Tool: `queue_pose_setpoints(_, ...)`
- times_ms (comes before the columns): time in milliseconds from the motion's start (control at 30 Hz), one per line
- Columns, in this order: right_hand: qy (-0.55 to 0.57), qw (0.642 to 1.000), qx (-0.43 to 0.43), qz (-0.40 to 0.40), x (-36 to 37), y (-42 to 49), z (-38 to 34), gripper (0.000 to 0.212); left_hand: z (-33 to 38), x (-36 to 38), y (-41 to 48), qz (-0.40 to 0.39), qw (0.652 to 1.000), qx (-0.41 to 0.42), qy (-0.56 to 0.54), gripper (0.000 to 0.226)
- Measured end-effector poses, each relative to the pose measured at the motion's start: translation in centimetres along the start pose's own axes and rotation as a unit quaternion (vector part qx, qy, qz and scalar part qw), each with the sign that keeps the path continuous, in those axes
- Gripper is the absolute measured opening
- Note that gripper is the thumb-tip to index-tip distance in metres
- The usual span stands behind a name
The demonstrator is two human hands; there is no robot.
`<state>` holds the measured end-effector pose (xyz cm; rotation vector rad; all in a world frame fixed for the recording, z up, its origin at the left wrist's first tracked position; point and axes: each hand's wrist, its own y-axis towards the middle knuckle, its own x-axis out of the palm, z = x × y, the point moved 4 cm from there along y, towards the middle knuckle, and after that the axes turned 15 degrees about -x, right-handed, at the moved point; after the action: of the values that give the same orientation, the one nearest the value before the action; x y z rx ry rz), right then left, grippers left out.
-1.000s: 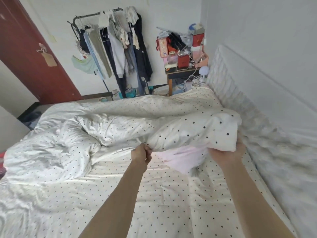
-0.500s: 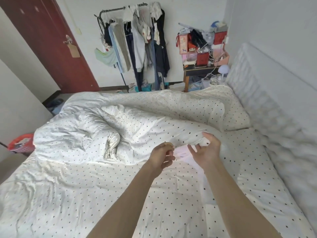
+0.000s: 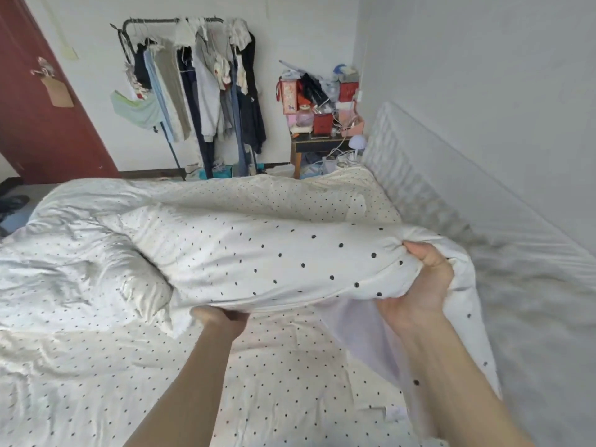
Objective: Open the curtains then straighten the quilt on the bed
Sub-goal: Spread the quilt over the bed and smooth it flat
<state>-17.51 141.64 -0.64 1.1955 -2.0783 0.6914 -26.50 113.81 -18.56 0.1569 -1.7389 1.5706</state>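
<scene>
White, black-dotted cotton filled our view: we held the quilt (image 3: 258, 253) by its near edge, raised off the bed (image 3: 274, 382). Our right hand (image 3: 419, 285) clenched a bunched corner, thumb on top and fingers beneath. Our left hand (image 3: 222, 317) sat under the hem. The fabric hid its fingers, so we could not tell whether they pinched it or only propped it. The held edge ran crosswise from one hand to the other. The folded roll stretched away leftward from the right grip, its crumpled bulk heaped beyond and left of the left hand. We judged the spreading would have to go that way, the left hand being nearer the heap.
</scene>
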Motion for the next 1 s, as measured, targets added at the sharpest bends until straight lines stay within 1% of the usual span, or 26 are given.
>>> queue_pose_setpoints(33, -0.027, 0.999, -0.034, 0.029, -1.5, 0.1, -2.3, 0.019, 0.8, -0.1, -0.3, 0.039, 0.999, 0.014, 0.001, 0.053)
queue_pose_setpoints(67, -0.05, 0.995, -0.055, 0.062, -2.9, 0.4, -4.2, 0.016, 1.3, -0.1, -0.5, 0.073, 0.996, 0.036, 0.042, 0.049)
queue_pose_setpoints(100, -0.061, 0.993, -0.067, 0.081, -3.9, 0.8, -5.6, 0.017, 1.5, 0.0, -0.9, 0.103, 0.988, 0.059, 0.094, 0.044)
queue_pose_setpoints(133, -0.047, 0.993, -0.071, 0.08, -4.6, 1.5, -6.5, 0.02, 1.4, 0.0, -1.0, 0.131, 0.977, 0.082, 0.145, 0.039)
queue_pose_setpoints(200, -0.022, 0.994, -0.075, 0.082, -5.9, 3.4, -6.7, 0.019, 0.6, -0.4, -1.6, 0.187, 0.948, 0.124, 0.224, 0.037)
queue_pose_setpoints(233, -0.038, 0.991, -0.073, 0.107, -6.8, 4.5, -6.3, 0.017, 0.1, -0.6, -2.2, 0.218, 0.927, 0.156, 0.263, 0.04)
queue_pose_setpoints(267, -0.064, 0.987, -0.063, 0.131, -8.0, 5.5, -5.6, 0.018, -0.5, -0.9, -3.1, 0.26, 0.894, 0.202, 0.305, 0.046)
queue_pose_setpoints(300, -0.096, 0.985, -0.045, 0.137, -9.1, 6.3, -4.4, 0.026, -1.1, -1.5, -4.2, 0.299, 0.852, 0.253, 0.347, 0.053)
queue_pose_setpoints(367, -0.144, 0.984, 0.007, 0.105, -11.2, 7.3, -0.9, 0.053, -3.6, -2.2, -5.8, 0.316, 0.783, 0.325, 0.425, 0.06)
queue_pose_setpoints(400, -0.17, 0.981, 0.054, 0.075, -12.0, 7.3, 1.7, 0.073, -5.2, -3.0, -6.6, 0.315, 0.754, 0.338, 0.467, 0.059)
queue_pose_setpoints(433, -0.216, 0.97, 0.099, 0.056, -13.3, 7.0, 4.2, 0.094, -7.0, -3.9, -6.7, 0.316, 0.717, 0.33, 0.527, 0.056)
queue_pose_setpoints(467, -0.289, 0.945, 0.144, 0.046, -15.0, 6.3, 6.8, 0.109, -8.9, -5.4, -6.7, 0.323, 0.668, 0.299, 0.6, 0.05)
queue_pose_setpoints(500, -0.385, 0.905, 0.178, 0.03, -17.1, 5.4, 9.3, 0.108, -10.5, -7.7, -6.6, 0.332, 0.62, 0.246, 0.667, 0.043)
queue_pose_setpoints(533, -0.475, 0.859, 0.193, 0.005, -19.3, 4.2, 11.2, 0.091, -11.8, -10.5, -6.3, 0.339, 0.582, 0.182, 0.716, 0.038)
queue_pose_setpoints(567, -0.544, 0.814, 0.202, -0.013, -21.7, 3.3, 12.9, 0.064, -13.0, -13.5, -6.1, 0.342, 0.559, 0.11, 0.747, 0.036)
queue_pose_setpoints(600, -0.587, 0.774, 0.234, -0.035, -23.8, 1.8, 14.2, 0.042, -14.0, -16.7, -6.1, 0.341, 0.559, 0.03, 0.756, 0.035)
queue_pose_setpoints(633, -0.621, 0.737, 0.26, -0.056, -25.6, 0.5, 15.1, 0.038, -14.7, -19.5, -6.0, 0.339, 0.569, -0.038, 0.748, 0.035)
queue_pose_setpoints(667, -0.646, 0.702, 0.289, -0.076, -27.1, -0.7, 15.7, 0.043, -15.2, -21.4, -5.9, 0.336, 0.577, -0.076, 0.74, 0.035)
queue_pose_setpoints(700, -0.66, 0.673, 0.321, -0.09, -28.5, -1.7, 16.3, 0.049, -15.4, -22.5, -5.6, 0.327, 0.573, -0.088, 0.747, 0.031)
queue_pose_setpoints(733, -0.67, 0.645, 0.354, -0.101, -29.2, -2.7, 16.6, 0.052, -15.5, -22.8, -5.5, 0.308, 0.554, -0.083, 0.769, 0.024)
queue_pose_setpoints(800, -0.676, 0.613, 0.385, -0.136, -28.8, -5.0, 16.9, 0.049, -14.9, -22.2, -5.5, 0.278, 0.499, -0.059, 0.818, 0.016)
queue_pose_setpoints(833, -0.688, 0.595, 0.369, -0.189, -27.9, -5.9, 17.0, 0.041, -14.3, -22.0, -5.4, 0.269, 0.496, -0.037, 0.825, 0.02)
queue_pose_setpoints(867, -0.706, 0.572, 0.335, -0.25, -26.7, -6.5, 17.1, 0.026, -13.6, -21.4, -5.4, 0.264, 0.503, -0.012, 0.823, 0.029)
queue_pose_setpoints(900, -0.718, 0.553, 0.295, -0.303, -25.3, -6.9, 17.4, 0.016, -12.9, -20.9, -5.7, 0.266, 0.512, 0.01, 0.817, 0.035)
queue_pose_setpoints(967, -0.732, 0.532, 0.209, -0.372, -21.7, -7.6, 17.8, 0.02, -11.3, -19.7, -6.4, 0.274, 0.517, 0.052, 0.81, 0.037)
queue_pose_setpoints(1000, -0.739, 0.522, 0.167, -0.393, -19.8, -7.8, 17.9, 0.024, -10.6, -19.0, -6.9, 0.271, 0.506, 0.075, 0.815, 0.036)
